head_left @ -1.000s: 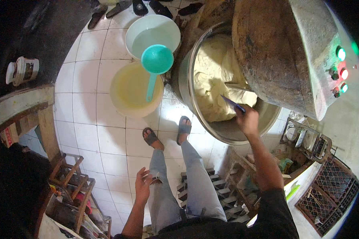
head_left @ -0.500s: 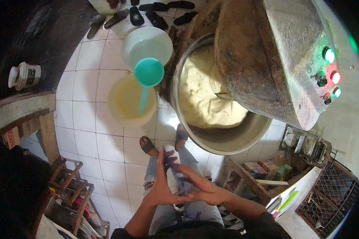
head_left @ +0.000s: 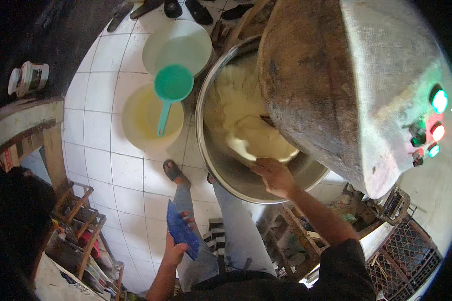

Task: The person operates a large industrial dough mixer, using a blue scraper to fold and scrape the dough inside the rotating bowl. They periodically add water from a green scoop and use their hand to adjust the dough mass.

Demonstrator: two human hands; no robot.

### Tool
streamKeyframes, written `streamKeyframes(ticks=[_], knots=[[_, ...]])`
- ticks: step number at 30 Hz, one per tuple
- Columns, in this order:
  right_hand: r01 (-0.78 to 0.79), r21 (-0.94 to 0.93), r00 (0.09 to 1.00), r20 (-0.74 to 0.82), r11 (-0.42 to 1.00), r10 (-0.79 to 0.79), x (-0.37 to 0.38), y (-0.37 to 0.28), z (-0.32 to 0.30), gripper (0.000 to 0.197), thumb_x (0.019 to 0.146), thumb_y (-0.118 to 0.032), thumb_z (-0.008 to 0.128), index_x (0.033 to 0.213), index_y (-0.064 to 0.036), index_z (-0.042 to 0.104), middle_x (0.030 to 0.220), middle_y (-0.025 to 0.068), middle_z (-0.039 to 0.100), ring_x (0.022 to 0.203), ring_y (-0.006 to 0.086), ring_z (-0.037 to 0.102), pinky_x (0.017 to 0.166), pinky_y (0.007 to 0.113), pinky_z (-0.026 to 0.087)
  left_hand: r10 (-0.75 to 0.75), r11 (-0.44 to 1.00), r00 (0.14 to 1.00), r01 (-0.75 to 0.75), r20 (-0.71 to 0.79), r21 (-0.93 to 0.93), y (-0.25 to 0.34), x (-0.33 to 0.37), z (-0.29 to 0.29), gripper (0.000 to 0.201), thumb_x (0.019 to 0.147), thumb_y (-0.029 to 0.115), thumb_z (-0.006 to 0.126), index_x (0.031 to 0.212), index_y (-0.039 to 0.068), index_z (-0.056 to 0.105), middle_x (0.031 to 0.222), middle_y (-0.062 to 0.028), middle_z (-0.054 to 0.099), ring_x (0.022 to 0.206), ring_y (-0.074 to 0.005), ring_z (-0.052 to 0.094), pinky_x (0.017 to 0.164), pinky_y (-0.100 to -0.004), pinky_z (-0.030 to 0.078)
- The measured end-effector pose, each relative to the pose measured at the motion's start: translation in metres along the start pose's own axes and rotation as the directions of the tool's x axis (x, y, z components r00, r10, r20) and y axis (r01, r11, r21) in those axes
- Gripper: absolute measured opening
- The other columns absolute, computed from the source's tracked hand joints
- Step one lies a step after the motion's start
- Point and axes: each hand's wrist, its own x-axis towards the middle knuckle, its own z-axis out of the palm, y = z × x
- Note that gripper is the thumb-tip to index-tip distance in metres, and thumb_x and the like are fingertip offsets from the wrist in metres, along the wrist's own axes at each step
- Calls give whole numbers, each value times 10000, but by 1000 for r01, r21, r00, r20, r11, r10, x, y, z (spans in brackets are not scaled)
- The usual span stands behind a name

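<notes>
Left fingers (head_left: 180, 248) gripped a blue scraper (head_left: 181, 226); right fingers (head_left: 264, 166) — grasp unclear — risked trapping if the mixer (head_left: 311, 85) turned.

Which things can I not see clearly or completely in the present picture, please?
All in the head view:
- Part of the dough: hidden under the machine hood.
- Left hand: its palm is behind the blue flat scraper.
- Right hand: blur at the fingertips; whether they touch the dough, I cannot tell.
- Dark slippers: some are cut off by the upper edge.
</notes>
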Motion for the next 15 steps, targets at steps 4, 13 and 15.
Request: streamKeyframes(ticks=[4,13,15], knots=[[239,-375,955,258,895,-147,57,48,52,343,897,-177,617,1227,-134,701,1417,125,560,1304,332,524,1029,569,451,-71,997,989,68,-132,-27,-8,3,-8,1236,569,633,932,1497,18,393,1361,-151,587,1260,-356,602,1128,-524,441],[-286,-379,714,528,880,459,123,2,74,553,718,-181,773,1261,-149,675,1281,196,664,1160,424,635,1011,492,514,-99,995,993,99,-66,-6,8,-1,-52,1217,629,596,916,1523,4,339,1446,-170,506,1299,-328,562,1132,-480,422],[-385,-202,843,320,900,433,94,-28,28,575,711,-122,775,1276,-143,669,1378,223,614,1267,432,582,1086,495,475,-85,996,992,86,-95,7,18,-7,-57,1202,632,577,915,1525,14,342,1475,-164,486,1315,-329,551,1132,-480,422]])
